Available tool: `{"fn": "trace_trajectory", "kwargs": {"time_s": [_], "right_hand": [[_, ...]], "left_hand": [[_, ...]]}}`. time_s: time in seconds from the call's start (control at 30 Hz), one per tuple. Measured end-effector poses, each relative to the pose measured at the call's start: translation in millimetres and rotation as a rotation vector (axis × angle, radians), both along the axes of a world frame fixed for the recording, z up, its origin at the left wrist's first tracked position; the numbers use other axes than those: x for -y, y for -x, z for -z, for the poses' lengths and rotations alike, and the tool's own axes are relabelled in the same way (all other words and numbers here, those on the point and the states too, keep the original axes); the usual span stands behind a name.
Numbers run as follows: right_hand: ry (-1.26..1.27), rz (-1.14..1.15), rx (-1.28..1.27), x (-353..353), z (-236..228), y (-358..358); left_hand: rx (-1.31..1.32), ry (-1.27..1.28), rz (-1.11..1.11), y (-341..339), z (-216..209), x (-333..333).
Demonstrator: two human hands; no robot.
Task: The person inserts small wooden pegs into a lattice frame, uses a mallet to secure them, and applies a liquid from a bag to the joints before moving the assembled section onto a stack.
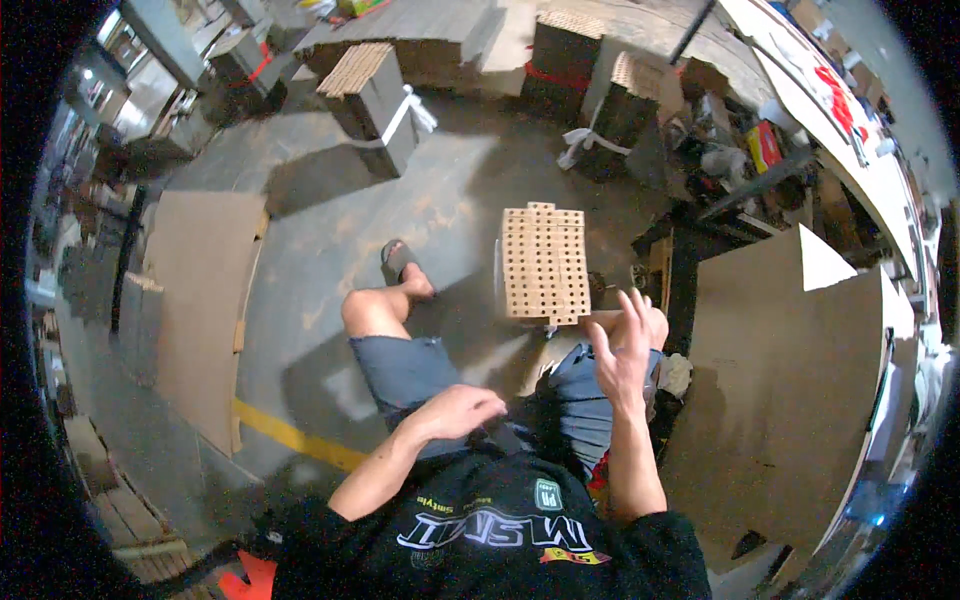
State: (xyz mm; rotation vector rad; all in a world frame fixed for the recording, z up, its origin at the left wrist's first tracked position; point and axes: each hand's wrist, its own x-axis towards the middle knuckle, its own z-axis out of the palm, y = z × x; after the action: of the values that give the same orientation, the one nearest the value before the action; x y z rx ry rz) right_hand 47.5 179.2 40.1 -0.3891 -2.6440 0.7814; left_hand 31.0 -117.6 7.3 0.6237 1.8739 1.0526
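Note:
My left hand [460, 411] is over my lap, its fingers curled and pressed together toward the right. Whether anything small is between them, I cannot make out. Raised above my right knee, my right hand [625, 352] has its fingers apart and holds nothing. Just beyond it and to its left stands a stack of light brown wooden strips [545, 264], packed upright side by side. Rows of dark round holes cover the top of the stack. Neither hand touches it.
Tied stacks with pale tops stand farther off, one left of centre [374, 108] and one to the right [626, 103]. A brown board [195, 315] lies at the left. Large panels [780, 375] lean at my right, beside a cluttered shelf [735, 150]. A yellow line [300, 437] crosses the floor.

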Motion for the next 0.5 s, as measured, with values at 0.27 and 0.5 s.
{"fn": "trace_trajectory", "kwargs": {"time_s": [0.27, 0.5], "right_hand": [[-0.225, -0.29, 0.139, 50.1, 58.9, 64.9], [-0.294, -0.52, 0.222, 12.5, 64.1, 15.6]], "left_hand": [[-0.091, 0.002, -0.291, -10.3, -13.8, 0.3], [-0.157, -0.017, -0.302, -35.3, 4.6, 0.1]]}}
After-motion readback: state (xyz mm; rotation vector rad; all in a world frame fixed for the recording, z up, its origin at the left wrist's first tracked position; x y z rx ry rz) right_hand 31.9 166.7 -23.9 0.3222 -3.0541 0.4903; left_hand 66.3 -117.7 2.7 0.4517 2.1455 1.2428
